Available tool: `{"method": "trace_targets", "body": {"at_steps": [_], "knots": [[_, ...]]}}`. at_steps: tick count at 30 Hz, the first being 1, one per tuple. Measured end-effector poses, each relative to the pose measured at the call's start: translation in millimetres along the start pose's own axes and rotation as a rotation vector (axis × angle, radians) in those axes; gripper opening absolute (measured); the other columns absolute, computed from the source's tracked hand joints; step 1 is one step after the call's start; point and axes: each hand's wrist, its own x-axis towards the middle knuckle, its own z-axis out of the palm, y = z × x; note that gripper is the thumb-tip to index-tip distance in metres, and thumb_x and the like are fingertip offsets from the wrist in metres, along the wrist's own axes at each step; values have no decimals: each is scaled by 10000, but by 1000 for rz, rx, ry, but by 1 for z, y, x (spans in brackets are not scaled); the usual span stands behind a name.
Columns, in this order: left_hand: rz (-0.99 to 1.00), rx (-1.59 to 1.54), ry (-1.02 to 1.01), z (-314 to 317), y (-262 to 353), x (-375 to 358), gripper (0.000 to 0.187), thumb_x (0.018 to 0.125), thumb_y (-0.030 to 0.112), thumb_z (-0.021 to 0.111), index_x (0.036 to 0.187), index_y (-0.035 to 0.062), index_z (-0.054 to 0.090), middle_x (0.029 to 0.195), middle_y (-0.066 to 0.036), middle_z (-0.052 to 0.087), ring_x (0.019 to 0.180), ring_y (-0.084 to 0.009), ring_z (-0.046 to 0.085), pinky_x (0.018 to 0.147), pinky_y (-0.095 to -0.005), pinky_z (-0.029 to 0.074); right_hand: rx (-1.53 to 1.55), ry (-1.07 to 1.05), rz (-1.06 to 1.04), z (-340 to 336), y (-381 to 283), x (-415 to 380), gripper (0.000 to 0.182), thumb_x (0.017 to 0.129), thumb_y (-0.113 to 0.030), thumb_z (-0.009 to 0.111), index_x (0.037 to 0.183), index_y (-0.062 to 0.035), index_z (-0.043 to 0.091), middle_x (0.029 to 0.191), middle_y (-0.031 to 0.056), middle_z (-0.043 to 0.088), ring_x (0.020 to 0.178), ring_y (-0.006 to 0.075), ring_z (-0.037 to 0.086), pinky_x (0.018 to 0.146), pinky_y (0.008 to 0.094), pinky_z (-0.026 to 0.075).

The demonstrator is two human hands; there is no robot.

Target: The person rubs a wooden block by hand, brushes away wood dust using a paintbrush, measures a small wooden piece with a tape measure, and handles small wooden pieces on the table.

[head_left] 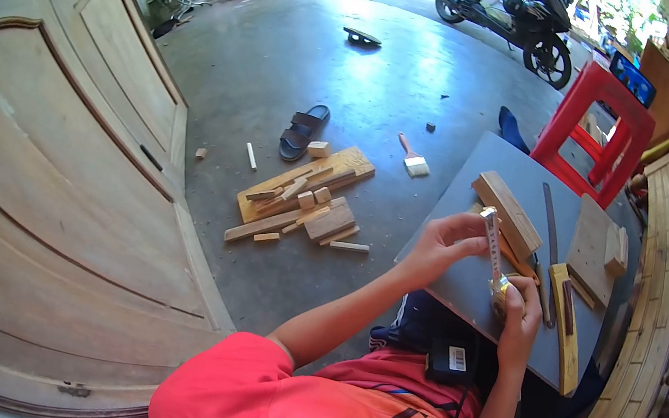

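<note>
My left hand (451, 244) pinches the free end of a short stretch of tape pulled from a tape measure (499, 294). The tape case sits in my right hand (520, 316), whose fingers wrap round it. Both hands are above a grey board (449, 272) in front of me. A thick wooden block (508, 215) lies on the board just beyond the tape. Beside it are an orange-handled tool (516, 258), partly hidden by the tape and my right hand, a long metal file (552, 231) and a yellowish wooden piece (564, 331).
Wood offcuts (302, 196) are heaped on the floor, with a sandal (302, 132) and a paintbrush (415, 164) nearby. A red stool (595, 87) stands beyond the board. Wooden doors (60, 153) line the left; a motorbike (511, 16) and people are farther back.
</note>
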Motion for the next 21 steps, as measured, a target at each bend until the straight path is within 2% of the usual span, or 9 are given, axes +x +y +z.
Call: {"method": "trace_targets", "body": {"at_steps": [7,10,21], "knots": [[2,11,-1,-2,0,0,353,1006,115,733,1320,-19,643,1239,-132,737,1142,-194,706,1032,-374,573,17,3,-10,2,-2,-1,309,1015,-298,575,1031,5,637,919,58,636,888,147,570,829,308,460],[7,7,-4,-3,-2,1,365,1005,121,737,1327,-18,637,1238,-140,740,1145,-198,706,1033,-374,571,-22,-34,30,1,-7,-2,337,1026,-334,527,1033,-11,622,973,57,604,935,148,561,885,297,442],[12,6,-20,-5,-4,1,372,1010,107,725,1345,-16,624,1283,-149,728,1169,-209,699,1058,-391,562,-34,-32,25,1,-5,-1,335,1027,-333,526,1027,-10,616,958,55,603,935,147,559,893,294,438]]}}
